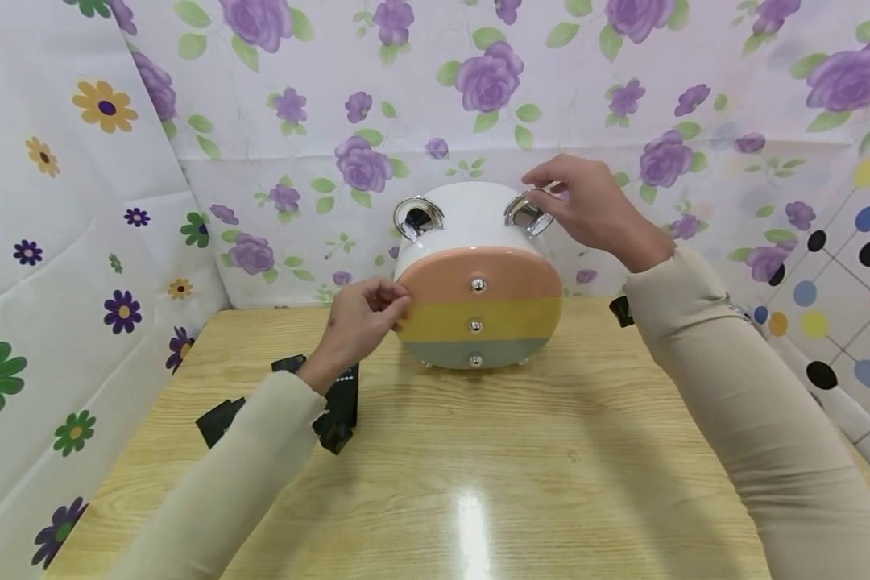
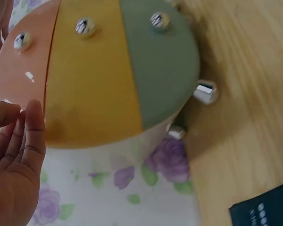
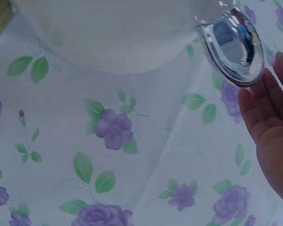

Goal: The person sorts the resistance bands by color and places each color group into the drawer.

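A small drawer box stands at the back of the wooden table. Its oval front has orange, yellow and grey-green bands, each with a silver knob. Two shiny silver ears top the white body, the left ear and the right ear. At the front's left edge is my left hand, thumb and fingertips close together beside the orange and yellow bands, with nothing seen between them. My right hand is at the right ear, its loosely bent fingertips at or touching the rim.
Black items, including a flat black case and a small black block, lie near my left forearm. Another small black piece is beside my right sleeve. Flowered cloth hangs behind the box and along the left side.
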### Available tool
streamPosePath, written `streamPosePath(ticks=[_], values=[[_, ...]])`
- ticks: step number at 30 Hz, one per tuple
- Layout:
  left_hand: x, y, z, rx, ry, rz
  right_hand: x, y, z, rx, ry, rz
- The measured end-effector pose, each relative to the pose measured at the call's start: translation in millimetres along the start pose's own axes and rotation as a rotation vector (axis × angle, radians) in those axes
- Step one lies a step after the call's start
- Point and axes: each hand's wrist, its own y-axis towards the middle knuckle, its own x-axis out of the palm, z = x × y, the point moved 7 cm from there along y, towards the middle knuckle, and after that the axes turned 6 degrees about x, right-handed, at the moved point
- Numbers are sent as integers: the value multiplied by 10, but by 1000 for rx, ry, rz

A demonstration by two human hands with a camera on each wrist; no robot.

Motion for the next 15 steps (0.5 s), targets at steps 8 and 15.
streamPosePath(ticks=[8, 15], values=[[419, -289, -255, -159, -58, -106, 62, 35, 96, 51, -55, 71], [841, -455, -523, -289, -112, -256, 47, 75, 62, 53, -84, 93]])
